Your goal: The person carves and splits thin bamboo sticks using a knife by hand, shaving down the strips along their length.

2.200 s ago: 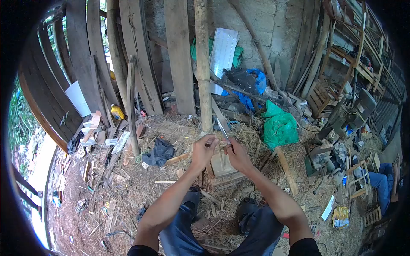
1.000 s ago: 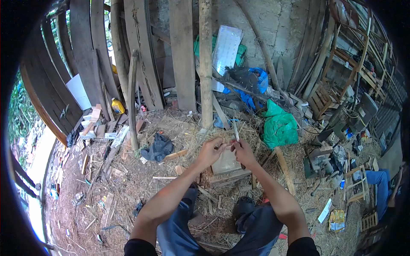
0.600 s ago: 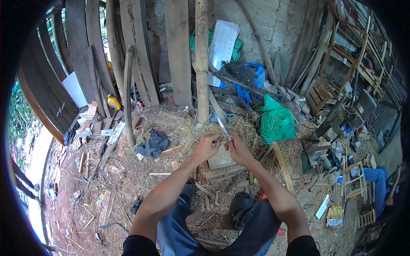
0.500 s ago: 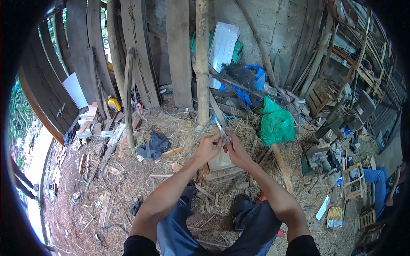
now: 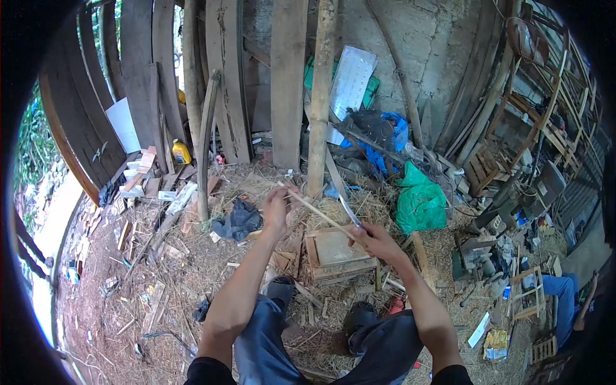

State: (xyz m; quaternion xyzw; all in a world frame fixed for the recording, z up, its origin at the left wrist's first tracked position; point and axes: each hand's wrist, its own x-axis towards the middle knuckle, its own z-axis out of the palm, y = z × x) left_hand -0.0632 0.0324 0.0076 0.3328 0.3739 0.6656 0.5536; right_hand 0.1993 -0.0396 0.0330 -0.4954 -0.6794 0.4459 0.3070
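Note:
My left hand (image 5: 276, 210) is raised, its fingers closed round the upper end of a thin, pale wooden stick (image 5: 316, 209). The stick slants down to the right, and its lower end meets my right hand (image 5: 374, 242). That hand grips a knife (image 5: 350, 213), whose handle is mostly covered by the fingers and whose blade points up and away from me. Whether the right fingers also pinch the stick is hard to make out. Below the stick stands a low wooden block or stool (image 5: 339, 249), between and beyond my feet.
Wood scraps and shavings cover the ground. A black plastic bag (image 5: 238, 219) lies to the left, a green sack (image 5: 420, 200) to the right. An upright pole (image 5: 320, 109) rises just beyond the block. At far right, a person's leg in blue jeans (image 5: 559, 301) shows.
My hands were close together at the knife; now they are apart, the left up and leftward, the right lower and rightward. The long stick shows between them, and the block is uncovered.

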